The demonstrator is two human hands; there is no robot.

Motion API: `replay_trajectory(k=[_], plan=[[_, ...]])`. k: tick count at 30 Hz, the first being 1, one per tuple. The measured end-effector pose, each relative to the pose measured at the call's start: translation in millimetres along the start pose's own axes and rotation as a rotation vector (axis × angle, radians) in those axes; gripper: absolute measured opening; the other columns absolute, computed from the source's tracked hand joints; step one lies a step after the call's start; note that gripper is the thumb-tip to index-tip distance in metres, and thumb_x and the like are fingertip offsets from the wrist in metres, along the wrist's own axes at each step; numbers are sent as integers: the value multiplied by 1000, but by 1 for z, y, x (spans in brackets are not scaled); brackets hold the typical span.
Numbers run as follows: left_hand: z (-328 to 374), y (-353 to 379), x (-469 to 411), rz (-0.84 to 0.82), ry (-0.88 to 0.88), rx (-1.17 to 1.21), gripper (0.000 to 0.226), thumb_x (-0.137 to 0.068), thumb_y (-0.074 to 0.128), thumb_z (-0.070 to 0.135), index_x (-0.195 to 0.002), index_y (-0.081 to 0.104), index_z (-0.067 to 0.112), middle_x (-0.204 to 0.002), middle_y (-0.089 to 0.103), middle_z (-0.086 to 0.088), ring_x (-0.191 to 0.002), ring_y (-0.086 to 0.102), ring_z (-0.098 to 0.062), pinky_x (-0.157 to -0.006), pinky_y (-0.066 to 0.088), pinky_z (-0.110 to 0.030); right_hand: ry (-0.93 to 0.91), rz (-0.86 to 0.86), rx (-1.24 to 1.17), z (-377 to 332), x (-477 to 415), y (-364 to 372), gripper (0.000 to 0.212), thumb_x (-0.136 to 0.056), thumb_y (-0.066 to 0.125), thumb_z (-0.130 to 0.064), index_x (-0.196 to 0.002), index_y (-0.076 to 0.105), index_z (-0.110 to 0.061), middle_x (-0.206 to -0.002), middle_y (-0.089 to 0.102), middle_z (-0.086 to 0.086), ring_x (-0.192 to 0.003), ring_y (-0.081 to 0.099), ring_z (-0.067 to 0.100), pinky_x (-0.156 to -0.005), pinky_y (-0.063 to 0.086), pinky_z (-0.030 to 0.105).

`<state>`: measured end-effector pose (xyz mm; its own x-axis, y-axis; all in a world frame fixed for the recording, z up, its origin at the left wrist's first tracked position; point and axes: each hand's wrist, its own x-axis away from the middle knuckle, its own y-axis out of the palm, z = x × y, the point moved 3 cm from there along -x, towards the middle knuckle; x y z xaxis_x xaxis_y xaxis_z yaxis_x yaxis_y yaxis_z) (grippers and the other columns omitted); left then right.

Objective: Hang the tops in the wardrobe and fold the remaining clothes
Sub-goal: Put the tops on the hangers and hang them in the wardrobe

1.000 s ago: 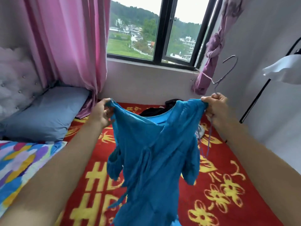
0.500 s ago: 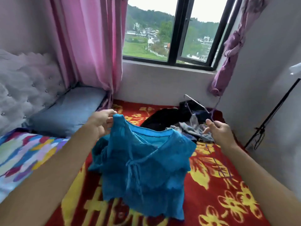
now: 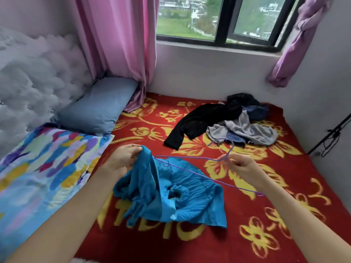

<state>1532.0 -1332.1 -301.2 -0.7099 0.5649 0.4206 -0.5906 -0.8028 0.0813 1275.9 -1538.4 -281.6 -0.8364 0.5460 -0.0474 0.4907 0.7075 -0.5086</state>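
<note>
The left hand [image 3: 123, 160] is closed in a pinching grip on the upper edge of a crumpled turquoise crinkled top [image 3: 171, 190], which is spread on the red-and-yellow flowered bed blanket [image 3: 266, 215]. A thin purple wire hanger [image 3: 190, 157] is held just above it, pinched in the right hand's [image 3: 241, 166] grip.

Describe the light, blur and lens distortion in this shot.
Head view: soft daylight from the window, no hard shadows or glare; wide-angle bending curves its frame; forearms near the bottom look stretched and soft; the blue top and purple hanger are sharp.
</note>
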Motion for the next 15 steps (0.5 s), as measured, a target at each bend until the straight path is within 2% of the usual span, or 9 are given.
replay_trajectory(k=[2, 3, 6, 9, 10, 11, 12, 13, 15], plan=[[2, 1, 4, -19, 23, 33, 20, -95, 47, 5, -79, 55, 13, -74, 57, -5, -45, 57, -7, -45, 46, -16, -42, 49, -12, -4, -1, 4, 37, -91, 55, -5, -81, 71, -37, -61, 44, 15, -49, 30, 15, -44, 24, 17], [4, 2, 7, -29, 28, 45, 20, -95, 47, 6, -79, 55, 14, -74, 57, -5, -47, 58, -7, -46, 47, -16, -53, 69, -22, -7, -2, 6, 40, -91, 54, -3, -80, 71, -38, -60, 44, 14, -47, 30, 13, -44, 24, 16], [10, 5, 14, -33, 39, 56, 21, -96, 46, 7, -78, 54, 15, -74, 59, -2, -53, 59, -9, -48, 48, -18, -74, 95, -67, -17, -1, 8, 31, -92, 53, 0, -83, 67, -26, -55, 38, 8, -37, 27, 4, -40, 23, 9], [18, 2, 18, 32, 78, 81, 23, -97, 45, 7, -78, 52, 17, -73, 58, -2, -50, 58, -8, -48, 45, -20, -108, 169, -106, -17, -4, -2, 40, -91, 56, -5, -75, 72, -39, -60, 40, 6, -44, 31, 3, -43, 27, 10], [20, 1, 20, 45, 87, 82, 23, -97, 45, 7, -78, 52, 17, -74, 57, -2, -50, 57, -8, -50, 44, -21, -125, 191, -125, -19, -4, -6, 34, -90, 61, -15, -73, 72, -43, -64, 43, 5, -50, 34, 2, -47, 29, 11], [21, 1, 22, 49, 92, 83, 22, -97, 45, 8, -78, 52, 17, -74, 57, -1, -50, 57, -7, -52, 44, -21, -124, 197, -140, -21, -4, -10, 17, -85, 66, -35, -74, 71, -47, -67, 49, 4, -55, 39, 1, -52, 33, 10], [22, 1, 23, 47, 97, 79, 22, -97, 45, 8, -79, 52, 17, -74, 57, -1, -51, 57, -7, -52, 44, -21, -127, 175, -171, -21, -4, -14, 10, -73, 68, -58, -76, 72, -49, -69, 57, -1, -61, 46, 1, -57, 38, 10], [23, 3, 24, 38, 104, 72, 21, -97, 45, 8, -80, 52, 17, -75, 57, -1, -55, 58, -9, -53, 45, -20, -139, 165, -179, -15, -5, -19, 31, -60, 66, -74, -77, 72, -49, -71, 63, -8, -66, 52, 0, -62, 41, 10], [24, 9, 31, -22, 99, 69, 19, -97, 46, 7, -81, 54, 15, -77, 59, -2, -60, 59, -11, -53, 47, -20, -150, 168, -166, -14, -5, -20, 42, -51, 61, -84, -76, 71, -52, -70, 65, -13, -67, 55, -1, -64, 43, 11]])
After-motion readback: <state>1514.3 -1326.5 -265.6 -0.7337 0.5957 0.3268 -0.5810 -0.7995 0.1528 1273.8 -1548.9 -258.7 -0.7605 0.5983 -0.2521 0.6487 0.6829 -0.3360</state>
